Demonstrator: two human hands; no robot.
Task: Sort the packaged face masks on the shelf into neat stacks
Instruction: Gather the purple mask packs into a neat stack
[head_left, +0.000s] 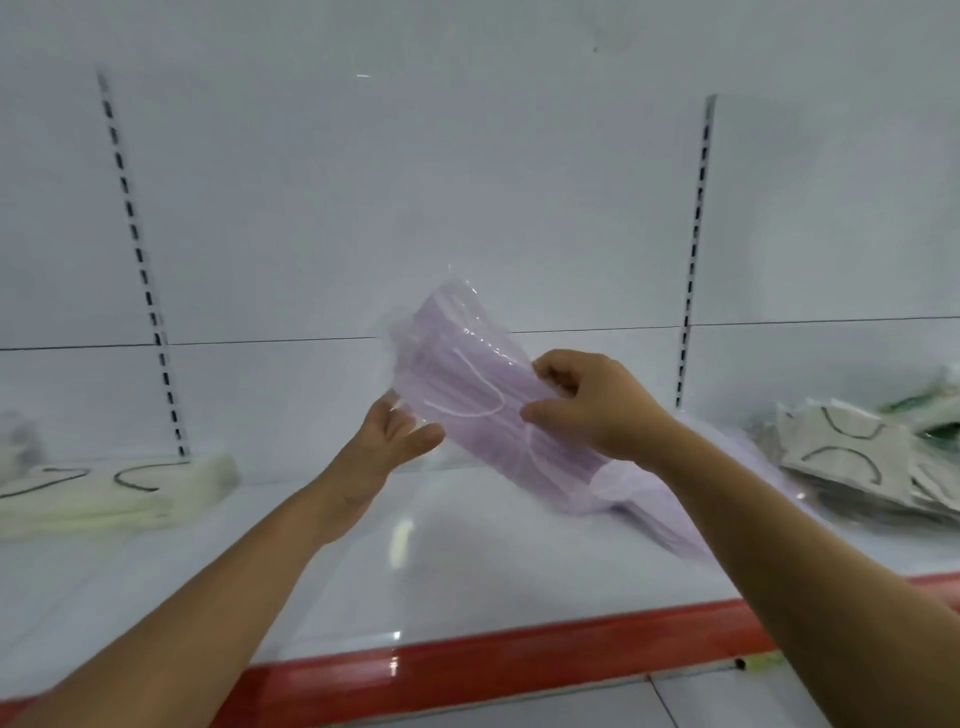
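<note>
A clear plastic pack of purple face masks (457, 364) is held tilted above the white shelf (415, 582), its upper end toward the back wall. My right hand (592, 410) pinches the pack's right side between thumb and fingers. My left hand (395, 441) holds the pack's lower left edge, thumb on the front, fingers behind it. More purple packs (649, 509) lie on the shelf below, partly hidden by my right forearm.
A stack of pale masks with dark ear loops (104, 493) lies at the left end of the shelf. A loose pile of white and green mask packs (872, 457) sits at the right. A red strip (519, 660) marks the shelf's front edge. Slotted uprights (140, 270) run up the back wall.
</note>
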